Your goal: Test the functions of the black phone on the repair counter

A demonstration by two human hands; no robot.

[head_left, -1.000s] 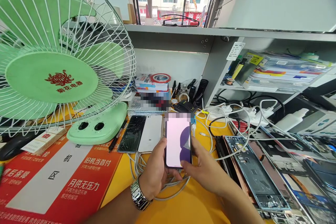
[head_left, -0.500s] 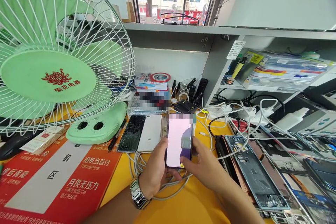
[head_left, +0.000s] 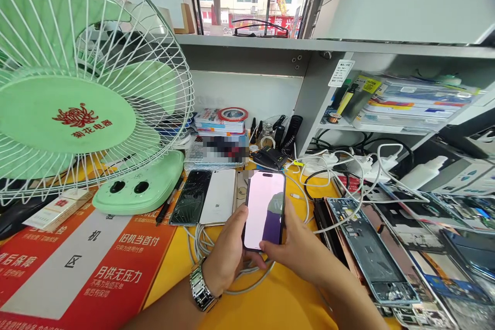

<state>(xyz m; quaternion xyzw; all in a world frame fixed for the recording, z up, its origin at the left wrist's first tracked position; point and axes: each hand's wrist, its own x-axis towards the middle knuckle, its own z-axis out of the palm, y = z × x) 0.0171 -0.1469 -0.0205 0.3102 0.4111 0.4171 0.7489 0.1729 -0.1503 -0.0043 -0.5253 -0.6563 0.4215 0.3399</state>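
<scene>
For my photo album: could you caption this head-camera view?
Left hand and right hand hold a lit phone over a yellow bench, beside a green fan.

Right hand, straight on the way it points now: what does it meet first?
The lit phone: the right hand points across at its lower edge, thumb seemingly touching it. Beyond lies the left hand holding it, though depth is unclear.

- We hold a phone (head_left: pixel 264 211) with a lit pink screen above the yellow table (head_left: pixel 278 304); our left hand (head_left: pixel 228 252) grips its left edge, with a metal watch (head_left: pixel 200 285) on the wrist.
- Our right hand (head_left: pixel 299 250) touches its lower right corner.
- Just behind it lie a cracked black phone (head_left: pixel 191 204) and a white phone (head_left: pixel 218 203), side by side.
- A green fan (head_left: pixel 83 113) stands at the left.
- An opened phone frame (head_left: pixel 369 250) lies at the right, among white cables (head_left: pixel 348 165).
</scene>
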